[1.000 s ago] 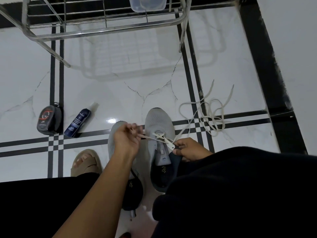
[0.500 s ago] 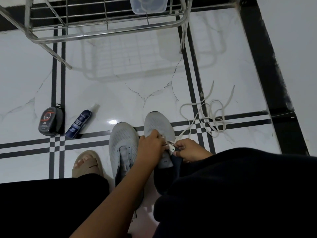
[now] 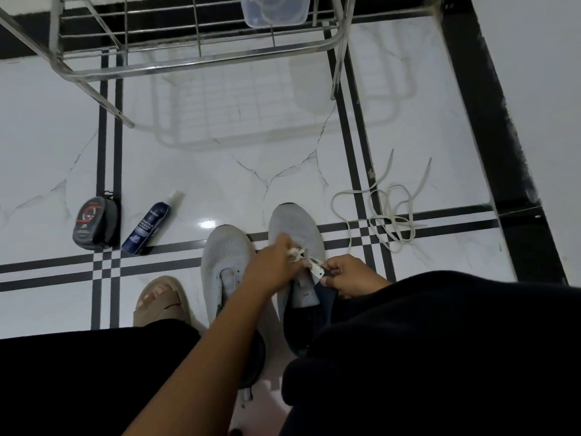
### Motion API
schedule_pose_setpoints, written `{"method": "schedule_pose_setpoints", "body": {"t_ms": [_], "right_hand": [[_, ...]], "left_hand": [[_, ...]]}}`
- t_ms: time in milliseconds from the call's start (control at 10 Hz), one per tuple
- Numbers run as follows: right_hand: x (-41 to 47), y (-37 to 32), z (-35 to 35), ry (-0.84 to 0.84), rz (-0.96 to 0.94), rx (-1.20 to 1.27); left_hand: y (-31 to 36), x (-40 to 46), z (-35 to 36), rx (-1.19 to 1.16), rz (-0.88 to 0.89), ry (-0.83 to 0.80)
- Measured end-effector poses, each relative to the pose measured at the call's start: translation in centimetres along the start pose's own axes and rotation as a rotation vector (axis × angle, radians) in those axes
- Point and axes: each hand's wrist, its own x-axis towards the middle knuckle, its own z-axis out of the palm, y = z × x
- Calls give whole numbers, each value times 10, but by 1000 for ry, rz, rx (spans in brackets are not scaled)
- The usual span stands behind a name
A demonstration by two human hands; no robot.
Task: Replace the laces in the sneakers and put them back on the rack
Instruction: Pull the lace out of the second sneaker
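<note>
sneakers (image 3: 231,253): grey mesh cloth | floor (image 3: 220,171): glossy marble tile | rack (image 3: 195,66): shiny metal

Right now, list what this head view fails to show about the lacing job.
- Eyelets of the right sneaker: covered by the left hand and right hand.
- Heels of both sneakers: hidden behind the forearm and dark trousers.
- Lace path: too small and blurred to trace.
- Spray bottle label: too small to read.
- Rack and plastic tub: cut off by the top edge.
</note>
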Motion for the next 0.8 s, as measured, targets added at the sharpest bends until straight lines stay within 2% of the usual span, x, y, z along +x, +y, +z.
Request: {"method": "schedule_pose_setpoints", "body": {"t_ms": [100,200,300,400,500,600,700,800], "right_hand": [[2,0,2,11,12,0],[2,3,1,-2,14,-6],[0,6,1,2,12,27],[1,6,-1,-9,15,0],[4,5,-1,-6,-6,-17],[1,3,2,78,-50,-45],[4,3,0,75,-64,-65],[5,6,-1,68,-39,-30]], "left_hand": [[7,1,18,413,11,-8],[6,-3,20,-247,-123,92],[-10,-10,-10,-1606,-522,434],[-41,-2,-39,-1378,-594,479],[-20,-3,-36,-616,-477,568],[17,-7,-22,-133,-288,795],[14,5,9,237,71,590],[3,13,25,498,204,340]]}}
